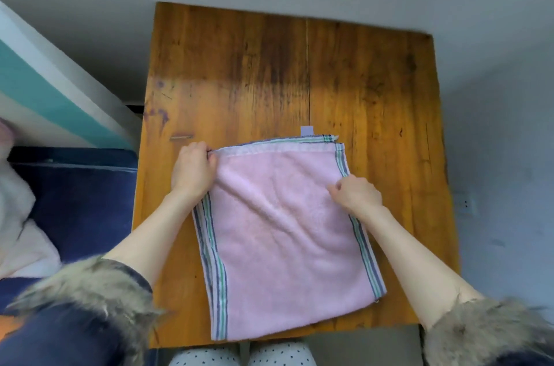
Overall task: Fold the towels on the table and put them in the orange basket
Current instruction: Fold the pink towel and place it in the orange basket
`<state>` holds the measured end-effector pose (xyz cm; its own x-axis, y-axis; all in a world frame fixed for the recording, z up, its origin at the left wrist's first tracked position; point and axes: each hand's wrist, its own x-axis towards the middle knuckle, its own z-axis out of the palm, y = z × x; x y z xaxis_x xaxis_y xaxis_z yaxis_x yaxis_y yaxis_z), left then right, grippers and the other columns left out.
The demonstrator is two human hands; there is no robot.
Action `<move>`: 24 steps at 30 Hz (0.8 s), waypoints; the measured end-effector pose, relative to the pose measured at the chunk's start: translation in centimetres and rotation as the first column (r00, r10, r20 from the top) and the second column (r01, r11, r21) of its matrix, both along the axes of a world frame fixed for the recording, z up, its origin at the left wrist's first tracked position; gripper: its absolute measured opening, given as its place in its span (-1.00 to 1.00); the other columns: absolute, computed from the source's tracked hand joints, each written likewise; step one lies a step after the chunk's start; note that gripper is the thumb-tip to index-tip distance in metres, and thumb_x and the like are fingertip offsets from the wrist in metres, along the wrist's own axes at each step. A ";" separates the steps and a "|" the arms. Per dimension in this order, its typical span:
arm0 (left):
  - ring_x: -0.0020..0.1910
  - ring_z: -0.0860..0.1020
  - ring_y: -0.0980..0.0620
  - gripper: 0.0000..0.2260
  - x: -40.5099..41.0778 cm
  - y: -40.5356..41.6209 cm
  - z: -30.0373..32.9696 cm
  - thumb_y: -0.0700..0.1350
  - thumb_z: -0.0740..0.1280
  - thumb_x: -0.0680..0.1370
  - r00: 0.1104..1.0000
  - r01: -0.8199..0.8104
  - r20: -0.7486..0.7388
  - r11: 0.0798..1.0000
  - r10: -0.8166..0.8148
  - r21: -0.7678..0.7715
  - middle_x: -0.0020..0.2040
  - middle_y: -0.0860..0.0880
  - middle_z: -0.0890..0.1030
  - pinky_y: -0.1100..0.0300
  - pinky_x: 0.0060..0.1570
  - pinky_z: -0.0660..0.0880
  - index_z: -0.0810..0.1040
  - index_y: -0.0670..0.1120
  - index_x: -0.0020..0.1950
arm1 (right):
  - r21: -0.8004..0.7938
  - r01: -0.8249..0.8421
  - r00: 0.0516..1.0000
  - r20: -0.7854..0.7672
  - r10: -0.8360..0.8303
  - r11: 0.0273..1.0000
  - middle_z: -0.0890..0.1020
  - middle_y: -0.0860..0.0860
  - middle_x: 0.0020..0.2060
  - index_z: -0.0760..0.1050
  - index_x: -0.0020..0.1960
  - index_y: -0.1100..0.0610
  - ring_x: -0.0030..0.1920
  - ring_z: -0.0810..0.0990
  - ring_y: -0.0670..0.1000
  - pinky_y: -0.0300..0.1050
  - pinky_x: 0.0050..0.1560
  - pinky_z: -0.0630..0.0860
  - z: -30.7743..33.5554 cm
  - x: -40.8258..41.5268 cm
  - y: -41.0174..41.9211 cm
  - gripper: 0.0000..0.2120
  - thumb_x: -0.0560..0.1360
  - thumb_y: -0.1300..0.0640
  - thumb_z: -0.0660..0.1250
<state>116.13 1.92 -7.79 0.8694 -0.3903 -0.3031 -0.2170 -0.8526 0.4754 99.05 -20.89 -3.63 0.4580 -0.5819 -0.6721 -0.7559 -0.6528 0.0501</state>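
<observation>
Wooden table (269,66) bears pink towel (287,245) beside blue sofa (84,200).

A wooden table (359,81) with an orange-brown, scratched and dark-streaked top is seen from above, and a seam is seen running down its middle. A pink towel (287,239) with green, white and grey striped edges is laid flat on the near half, doubled over, its near edge reaching the table's near edge. A small pale label (307,130) is seen at the towel's far edge, on the wood.
</observation>
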 end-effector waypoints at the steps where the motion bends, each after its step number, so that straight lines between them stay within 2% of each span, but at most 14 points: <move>1: 0.03 0.43 -0.23 -0.82 -0.1 -0.1 0.1 -0.14 0.21 0.56 1.000 0.000 -0.002 1.000 0.000 0.003 -0.03 -0.25 0.52 -0.02 -0.11 0.34 0.51 -0.24 -0.03 | -0.039 0.052 0.992 0.118 -0.047 0.998 0.58 0.14 0.05 0.52 0.05 0.16 0.05 0.54 0.20 -0.08 -0.08 0.42 -0.1 0.3 -0.6 -0.71 0.58 -0.01 0.13; 3: 0.01 0.44 -0.22 -0.79 -0.2 0.4 0.1 -0.10 0.22 0.57 1.000 -0.015 0.015 1.000 0.015 0.005 -0.03 -0.23 0.53 -0.03 -0.07 0.36 0.53 -0.22 0.02 | -0.077 0.130 0.937 0.335 -0.097 0.988 0.52 0.14 0.15 0.46 0.18 0.17 0.12 0.50 0.20 0.01 0.01 0.46 -0.7 1.3 -2.2 -0.74 0.59 0.07 0.15; 6: -0.02 0.46 -0.17 -0.77 -0.6 1.7 -0.2 -0.06 0.21 0.58 0.997 -0.070 0.037 0.998 0.070 -0.010 -0.03 -0.19 0.55 -0.01 -0.08 0.38 0.54 -0.20 0.06 | 0.024 0.193 0.866 0.466 -0.182 0.981 0.40 0.15 0.28 0.33 0.34 0.17 0.23 0.43 0.17 0.05 0.17 0.45 -2.2 3.1 -4.4 -0.65 0.57 0.12 0.21; 9: -0.04 0.47 -0.13 -0.78 -0.9 2.3 -0.4 -0.07 0.22 0.59 0.993 -0.116 0.016 0.992 0.117 -0.049 -0.05 -0.17 0.56 0.04 -0.08 0.38 0.54 -0.19 0.06 | 0.177 0.289 0.812 0.475 -0.339 0.941 0.35 0.16 0.30 0.29 0.36 0.21 0.21 0.43 0.15 -0.08 0.16 0.39 -3.3 4.3 -5.6 -0.56 0.53 0.17 0.30; 13: -0.12 0.47 -0.09 -0.80 -1.2 1.6 -0.2 -0.11 0.21 0.59 0.981 -0.191 0.002 0.978 0.192 -0.080 -0.10 -0.15 0.56 0.10 -0.16 0.33 0.54 -0.21 0.00 | 0.229 0.267 0.827 0.445 -0.344 0.936 0.49 0.14 0.19 0.37 0.27 0.21 0.15 0.47 0.11 -0.12 0.03 0.41 -3.9 4.5 -6.0 -0.62 0.49 0.16 0.36; 17: -0.10 0.49 -0.12 -0.80 -1.5 1.1 -0.1 -0.12 0.19 0.59 0.968 -0.252 -0.021 0.964 0.251 -0.090 -0.10 -0.16 0.56 0.07 -0.12 0.37 0.52 -0.22 -0.01 | 0.262 0.276 0.814 0.447 -0.369 0.925 0.56 0.08 0.02 0.50 0.14 0.22 0.02 0.49 0.04 -0.13 -0.06 0.39 -3.4 4.0 -6.1 -0.71 0.48 0.11 0.37; 21: -0.16 0.49 -0.10 -0.82 -1.7 1.4 0.2 -0.12 0.18 0.59 0.963 -0.270 -0.057 0.955 0.265 -0.124 -0.16 -0.15 0.56 0.11 -0.20 0.34 0.50 -0.20 -0.06 | 0.275 0.156 0.766 0.573 -0.292 0.949 0.55 0.01 -0.18 0.54 -0.07 0.17 -0.18 0.47 -0.04 -0.26 -0.25 0.34 -1.7 3.6 -5.8 -0.89 0.46 0.13 0.39; 22: -0.17 0.49 -0.10 -0.83 -1.7 1.5 0.3 -0.12 0.19 0.59 0.962 -0.271 -0.067 0.953 0.264 -0.133 -0.18 -0.14 0.56 0.12 -0.21 0.34 0.50 -0.19 -0.07 | 0.270 0.088 0.752 0.613 -0.241 0.959 0.54 0.00 -0.19 0.55 -0.08 0.16 -0.19 0.45 -0.07 -0.30 -0.26 0.32 -1.3 3.7 -5.6 -0.92 0.46 0.15 0.38; 24: -0.16 0.49 -0.09 -0.84 -1.5 1.7 0.4 -0.12 0.21 0.59 0.965 -0.260 -0.083 0.955 0.250 -0.145 -0.17 -0.13 0.56 0.13 -0.19 0.33 0.50 -0.19 -0.07 | 0.230 -0.051 0.743 0.659 -0.117 0.972 0.54 0.01 -0.12 0.58 -0.05 0.18 -0.10 0.44 -0.05 -0.27 -0.19 0.26 -1.1 4.1 -5.4 -0.90 0.46 0.17 0.38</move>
<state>114.63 3.60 -7.39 0.9271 -0.2044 -0.3141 0.0324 -0.7913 0.6105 103.14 -26.34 -4.78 0.8185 -0.4813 -0.3135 -0.5617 -0.5566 -0.6121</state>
